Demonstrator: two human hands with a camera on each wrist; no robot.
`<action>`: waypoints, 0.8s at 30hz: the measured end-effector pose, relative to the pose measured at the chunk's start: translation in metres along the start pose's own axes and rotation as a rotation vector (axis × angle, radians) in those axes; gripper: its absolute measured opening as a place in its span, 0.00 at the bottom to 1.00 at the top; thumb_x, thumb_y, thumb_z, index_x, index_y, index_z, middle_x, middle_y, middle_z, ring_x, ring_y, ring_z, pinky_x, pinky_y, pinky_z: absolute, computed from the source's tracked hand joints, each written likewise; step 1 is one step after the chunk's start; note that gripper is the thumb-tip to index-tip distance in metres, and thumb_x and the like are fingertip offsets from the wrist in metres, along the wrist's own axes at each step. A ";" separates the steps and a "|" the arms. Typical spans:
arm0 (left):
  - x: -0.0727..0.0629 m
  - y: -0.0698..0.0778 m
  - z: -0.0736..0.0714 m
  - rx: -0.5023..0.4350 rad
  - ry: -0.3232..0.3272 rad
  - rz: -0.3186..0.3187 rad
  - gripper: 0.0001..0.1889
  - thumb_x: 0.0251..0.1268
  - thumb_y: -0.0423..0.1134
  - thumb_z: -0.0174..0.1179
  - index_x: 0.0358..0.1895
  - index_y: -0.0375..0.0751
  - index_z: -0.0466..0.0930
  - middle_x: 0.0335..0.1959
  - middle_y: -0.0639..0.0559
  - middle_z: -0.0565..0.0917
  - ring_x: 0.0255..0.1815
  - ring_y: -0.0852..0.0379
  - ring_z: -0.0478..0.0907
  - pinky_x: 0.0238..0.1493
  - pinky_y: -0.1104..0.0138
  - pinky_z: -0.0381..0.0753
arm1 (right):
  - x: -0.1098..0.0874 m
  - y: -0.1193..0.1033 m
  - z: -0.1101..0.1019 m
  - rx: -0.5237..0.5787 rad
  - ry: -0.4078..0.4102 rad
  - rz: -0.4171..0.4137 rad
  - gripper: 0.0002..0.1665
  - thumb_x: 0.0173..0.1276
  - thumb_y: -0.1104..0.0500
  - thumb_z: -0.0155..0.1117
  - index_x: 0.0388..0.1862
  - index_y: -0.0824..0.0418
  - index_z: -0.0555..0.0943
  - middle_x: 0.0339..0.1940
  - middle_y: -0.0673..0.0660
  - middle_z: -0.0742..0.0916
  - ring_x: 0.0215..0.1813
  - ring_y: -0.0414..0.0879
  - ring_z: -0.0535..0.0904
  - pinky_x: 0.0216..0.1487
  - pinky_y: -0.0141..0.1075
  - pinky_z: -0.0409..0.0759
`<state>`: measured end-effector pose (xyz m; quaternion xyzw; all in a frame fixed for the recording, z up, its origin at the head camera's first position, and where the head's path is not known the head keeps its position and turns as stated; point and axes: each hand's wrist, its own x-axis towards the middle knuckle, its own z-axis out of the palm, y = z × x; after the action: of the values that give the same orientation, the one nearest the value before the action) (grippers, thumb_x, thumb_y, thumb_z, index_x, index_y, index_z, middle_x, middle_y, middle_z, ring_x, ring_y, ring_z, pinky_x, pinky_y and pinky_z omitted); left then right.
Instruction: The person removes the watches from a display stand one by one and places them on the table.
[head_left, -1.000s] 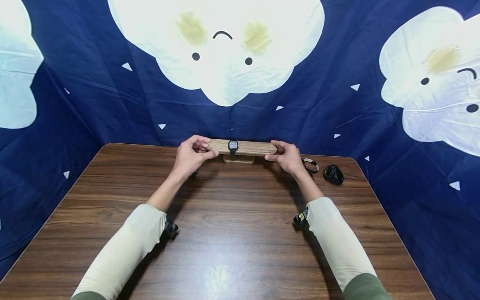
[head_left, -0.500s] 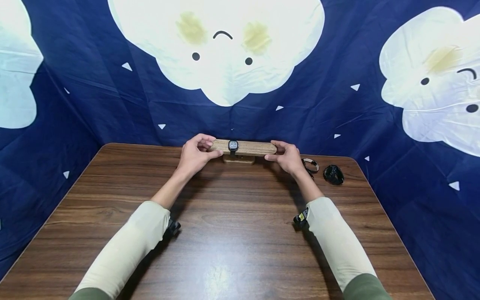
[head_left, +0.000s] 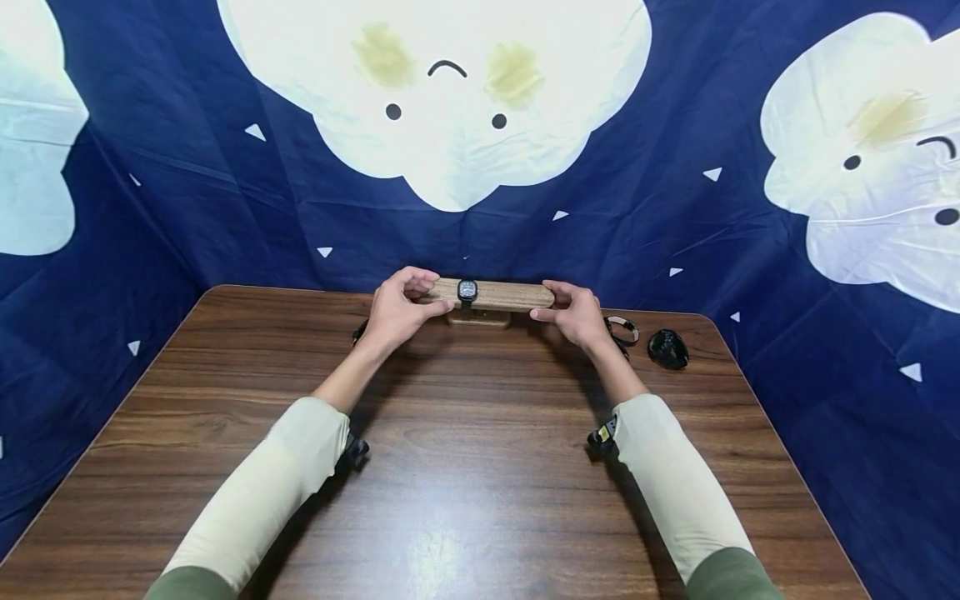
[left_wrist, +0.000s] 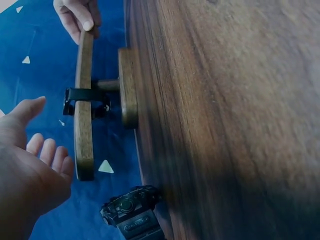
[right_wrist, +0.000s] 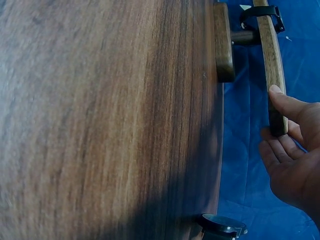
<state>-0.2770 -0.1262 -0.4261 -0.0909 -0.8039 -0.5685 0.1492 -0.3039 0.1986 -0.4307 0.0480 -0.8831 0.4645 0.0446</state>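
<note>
A wooden T-shaped watch stand [head_left: 517, 295] stands at the table's back edge, with a black smartwatch [head_left: 467, 290] strapped round its bar left of the middle. My right hand [head_left: 576, 317] pinches the bar's right end, thumb in front, as the right wrist view shows. My left hand [head_left: 397, 310] is at the bar's left end, fingers loosely bent; in the left wrist view a gap shows between those fingers and the bar. A chunky black watch [left_wrist: 131, 210] lies beside the stand on the left, mostly hidden behind my left wrist in the head view.
To the right of my right hand lie a watch with a looped strap [head_left: 624, 331] and a black watch [head_left: 667, 349]. The wooden table [head_left: 465, 467] ends against a blue curtain [head_left: 247, 208] with white clouds.
My left hand has shifted a little to the right at the bar's left end, and the black watch now shows at its left. My right hand and the stand stay put.
</note>
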 end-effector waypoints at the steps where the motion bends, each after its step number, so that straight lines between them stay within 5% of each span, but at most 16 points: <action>1: 0.000 -0.001 0.001 -0.002 -0.002 0.002 0.26 0.56 0.34 0.86 0.58 0.35 0.89 0.52 0.37 0.90 0.55 0.39 0.86 0.65 0.50 0.82 | 0.000 0.000 0.000 0.001 0.001 0.000 0.42 0.65 0.61 0.87 0.77 0.62 0.82 0.63 0.66 0.91 0.65 0.59 0.88 0.74 0.50 0.78; 24: 0.013 -0.005 0.017 0.066 -0.071 0.017 0.31 0.55 0.39 0.87 0.62 0.36 0.87 0.58 0.43 0.88 0.61 0.43 0.82 0.70 0.52 0.77 | 0.000 0.001 0.000 -0.007 0.008 -0.013 0.42 0.64 0.61 0.87 0.76 0.62 0.82 0.62 0.66 0.92 0.64 0.59 0.88 0.73 0.50 0.78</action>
<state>-0.2928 -0.1121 -0.4315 -0.1126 -0.8263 -0.5367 0.1284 -0.3041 0.1995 -0.4313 0.0519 -0.8843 0.4611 0.0512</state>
